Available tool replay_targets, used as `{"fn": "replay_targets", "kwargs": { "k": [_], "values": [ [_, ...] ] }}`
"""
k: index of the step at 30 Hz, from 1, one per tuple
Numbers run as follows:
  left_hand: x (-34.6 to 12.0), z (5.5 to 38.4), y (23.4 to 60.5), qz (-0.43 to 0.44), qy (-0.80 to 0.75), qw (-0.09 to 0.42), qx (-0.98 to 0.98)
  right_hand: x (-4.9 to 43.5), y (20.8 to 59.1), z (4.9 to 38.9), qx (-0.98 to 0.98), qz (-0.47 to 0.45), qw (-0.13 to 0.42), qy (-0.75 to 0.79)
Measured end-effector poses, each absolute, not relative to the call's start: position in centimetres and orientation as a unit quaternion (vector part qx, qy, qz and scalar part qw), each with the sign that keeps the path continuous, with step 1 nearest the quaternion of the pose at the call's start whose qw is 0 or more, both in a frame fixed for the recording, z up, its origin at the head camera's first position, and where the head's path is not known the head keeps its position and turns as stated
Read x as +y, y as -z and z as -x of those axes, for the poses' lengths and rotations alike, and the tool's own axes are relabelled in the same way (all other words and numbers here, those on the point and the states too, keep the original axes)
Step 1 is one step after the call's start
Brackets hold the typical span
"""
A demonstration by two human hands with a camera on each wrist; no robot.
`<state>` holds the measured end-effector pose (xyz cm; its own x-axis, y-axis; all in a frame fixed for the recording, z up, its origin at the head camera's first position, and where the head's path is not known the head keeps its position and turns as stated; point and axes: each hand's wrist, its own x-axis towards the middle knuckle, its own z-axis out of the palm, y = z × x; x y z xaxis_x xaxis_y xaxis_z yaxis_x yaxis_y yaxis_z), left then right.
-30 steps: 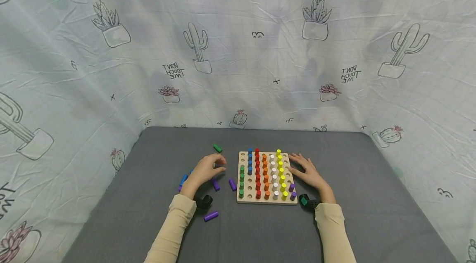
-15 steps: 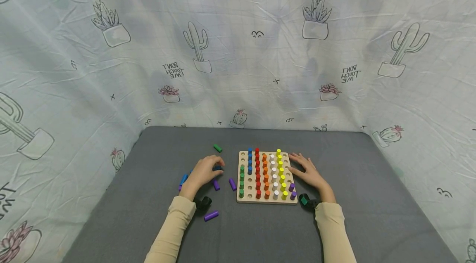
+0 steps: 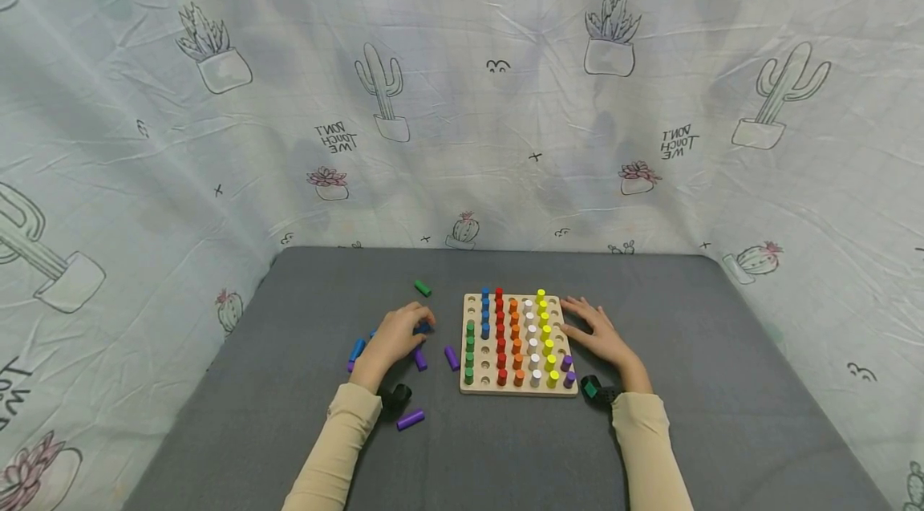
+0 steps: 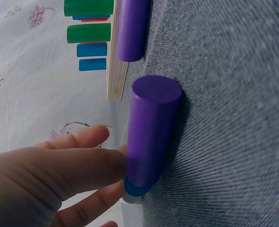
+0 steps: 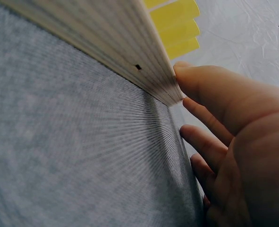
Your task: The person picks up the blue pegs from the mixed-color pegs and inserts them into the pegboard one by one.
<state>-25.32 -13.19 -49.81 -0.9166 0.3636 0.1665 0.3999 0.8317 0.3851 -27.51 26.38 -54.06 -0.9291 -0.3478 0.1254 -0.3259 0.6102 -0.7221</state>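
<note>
In the head view, my left hand (image 3: 395, 334) is bent over the cloth left of the pegboard, with a blue peg (image 3: 423, 327) between thumb and fingers. A purple peg (image 4: 153, 127) partly hides this blue peg and the thumb tip in the left wrist view. My right hand (image 3: 601, 338) lies at the board's right side, fingers extended; its thumb (image 5: 196, 78) touches the edge. The wooden pegboard (image 3: 520, 391) carries upright rows of green, blue, red, orange, white, yellow and purple pegs. Bare holes show in its left, blue and right columns.
Loose purple pegs lie at the board's left (image 3: 451, 358), under the left hand and nearer the front (image 3: 411, 420). A green peg (image 3: 423, 288) lies farther back. Blue pegs (image 3: 357, 349) lie beside the left wrist. Grey cloth (image 3: 520, 455) covers the table; a printed curtain hangs behind.
My left hand has shifted slightly left and down, and the blue peg now shows between its thumb and fingers. The right hand and the board have stayed in place.
</note>
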Motion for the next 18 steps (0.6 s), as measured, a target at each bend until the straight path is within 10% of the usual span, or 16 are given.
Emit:
{"fn": "replay_targets", "kwargs": {
  "k": [18],
  "values": [
    [-12.78, 25.07, 49.60, 0.205, 0.177, 0.042, -0.962, 26.32, 54.03, 27.30, 0.896, 0.190, 0.007, 0.402]
  ]
}}
